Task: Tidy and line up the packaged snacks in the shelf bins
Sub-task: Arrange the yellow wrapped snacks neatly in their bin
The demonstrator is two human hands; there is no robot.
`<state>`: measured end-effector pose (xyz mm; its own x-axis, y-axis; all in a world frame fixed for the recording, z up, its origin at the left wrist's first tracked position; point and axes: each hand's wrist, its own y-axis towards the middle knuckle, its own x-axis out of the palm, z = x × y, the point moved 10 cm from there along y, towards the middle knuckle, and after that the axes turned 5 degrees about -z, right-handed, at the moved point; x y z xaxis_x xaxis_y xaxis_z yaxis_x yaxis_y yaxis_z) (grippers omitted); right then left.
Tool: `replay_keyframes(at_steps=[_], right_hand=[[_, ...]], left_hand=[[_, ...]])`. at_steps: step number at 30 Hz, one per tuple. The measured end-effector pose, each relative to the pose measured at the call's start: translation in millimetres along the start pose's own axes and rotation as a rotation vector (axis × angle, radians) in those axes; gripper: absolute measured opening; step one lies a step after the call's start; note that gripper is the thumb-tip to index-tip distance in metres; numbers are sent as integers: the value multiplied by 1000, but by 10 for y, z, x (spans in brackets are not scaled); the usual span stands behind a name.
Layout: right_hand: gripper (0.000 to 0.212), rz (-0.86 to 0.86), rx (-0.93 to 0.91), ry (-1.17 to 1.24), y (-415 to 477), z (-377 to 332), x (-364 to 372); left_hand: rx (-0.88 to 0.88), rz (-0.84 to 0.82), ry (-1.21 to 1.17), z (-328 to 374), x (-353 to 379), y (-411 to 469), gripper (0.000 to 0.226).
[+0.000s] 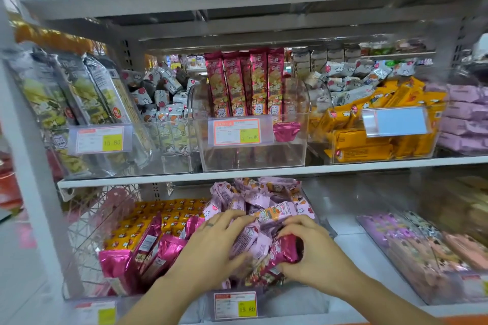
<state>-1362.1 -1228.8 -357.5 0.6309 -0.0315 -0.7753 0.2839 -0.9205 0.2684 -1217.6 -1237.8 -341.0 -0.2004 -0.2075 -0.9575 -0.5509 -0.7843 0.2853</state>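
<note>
A white metal shelf unit is seen close up, its boards lined with clear plastic bins set side by side. On the lower shelf board, near the middle, one clear bin is heaped with small pale pink snack packets. The left hand is laid on the heap, its fingers nearly straight and spread, with nothing gripped. The right hand is placed at the near right of the heap, its fingers curled round a dark magenta packet held over the bin's front edge. Just left, shiny magenta packs are stood against rows of yellow packs. A strip of bare white board is seen to the right, between this bin and a flat bin of purple-patterned packs. The middle shelf edge runs close above the far top of the heap. Above it, red upright packs and orange packs are held in their own bins.
</note>
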Motion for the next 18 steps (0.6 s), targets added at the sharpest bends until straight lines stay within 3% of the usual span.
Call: replay_keyframes(at_steps=[4, 10, 18], right_hand=[[34, 137, -8, 155, -14, -56, -232], [33, 212, -11, 195, -74, -156, -524], [28, 355, -16, 97, -267, -364, -994]], left_hand=[[-24, -11, 11, 5, 8, 6, 74], [-82, -49, 38, -16, 93, 35, 82], [-68, -161, 182, 92, 255, 77, 77]])
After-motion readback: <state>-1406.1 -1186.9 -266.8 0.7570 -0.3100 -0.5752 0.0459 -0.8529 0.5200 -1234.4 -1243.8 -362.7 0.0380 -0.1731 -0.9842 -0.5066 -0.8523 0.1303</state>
